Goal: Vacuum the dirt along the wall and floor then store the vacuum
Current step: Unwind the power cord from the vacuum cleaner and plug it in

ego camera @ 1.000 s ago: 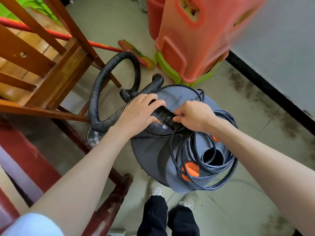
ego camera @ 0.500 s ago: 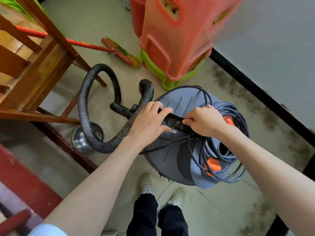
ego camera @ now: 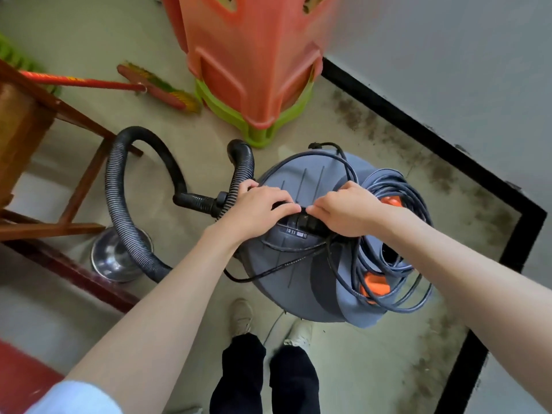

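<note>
Closest to me are my shoes (ego camera: 242,316) on the floor (ego camera: 343,369), right behind the grey vacuum (ego camera: 301,180). My left hand (ego camera: 257,212) and right hand (ego camera: 348,212) are both curled around the black handle (ego camera: 304,219) on its lid, fingertips nearly meeting. The cord (ego camera: 391,258) is coiled on the right side, and the ribbed hose (ego camera: 125,222) loops off left over a metal bowl (ego camera: 112,261). Past that, stacked orange stools (ego camera: 254,61), a broom (ego camera: 155,85), and dirt (ego camera: 397,138) along the wall (ego camera: 448,55).

The floor (ego camera: 74,309) carries the grey vacuum (ego camera: 298,264), stacked plastic stools (ego camera: 254,85), a steel bowl (ego camera: 115,261), a broom (ego camera: 155,85) and dirt (ego camera: 373,130) along the wall.
</note>
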Action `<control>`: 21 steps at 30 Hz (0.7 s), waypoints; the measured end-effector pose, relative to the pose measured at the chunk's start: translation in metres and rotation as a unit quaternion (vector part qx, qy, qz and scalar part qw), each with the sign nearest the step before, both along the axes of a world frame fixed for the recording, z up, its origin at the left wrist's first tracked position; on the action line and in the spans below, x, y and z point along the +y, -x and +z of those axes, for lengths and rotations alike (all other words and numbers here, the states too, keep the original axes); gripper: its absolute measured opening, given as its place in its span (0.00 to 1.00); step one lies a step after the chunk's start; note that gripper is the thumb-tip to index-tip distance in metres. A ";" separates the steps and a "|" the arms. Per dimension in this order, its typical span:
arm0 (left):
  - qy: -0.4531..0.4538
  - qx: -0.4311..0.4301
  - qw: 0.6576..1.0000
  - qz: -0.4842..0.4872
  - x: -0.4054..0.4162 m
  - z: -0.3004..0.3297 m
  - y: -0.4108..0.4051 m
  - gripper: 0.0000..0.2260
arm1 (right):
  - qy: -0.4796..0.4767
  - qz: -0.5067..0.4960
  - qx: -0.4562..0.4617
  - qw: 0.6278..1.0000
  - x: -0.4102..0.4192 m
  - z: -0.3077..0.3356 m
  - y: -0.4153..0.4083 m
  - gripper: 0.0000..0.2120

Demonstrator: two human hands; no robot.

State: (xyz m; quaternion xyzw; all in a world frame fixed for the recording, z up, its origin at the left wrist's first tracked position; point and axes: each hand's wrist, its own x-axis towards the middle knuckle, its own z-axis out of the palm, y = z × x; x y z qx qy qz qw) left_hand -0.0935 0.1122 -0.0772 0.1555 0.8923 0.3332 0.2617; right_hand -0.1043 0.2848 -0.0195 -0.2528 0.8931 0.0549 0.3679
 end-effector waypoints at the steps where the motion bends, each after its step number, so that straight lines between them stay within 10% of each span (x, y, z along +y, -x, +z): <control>1: 0.001 -0.001 1.000 0.004 0.004 0.000 -0.001 0.11 | -0.002 -0.003 -0.013 1.000 0.002 -0.002 0.001 0.17; 21: -0.022 0.054 0.997 0.056 0.092 0.059 -0.047 0.12 | 0.057 -0.177 0.014 0.982 0.082 0.048 -0.063 0.20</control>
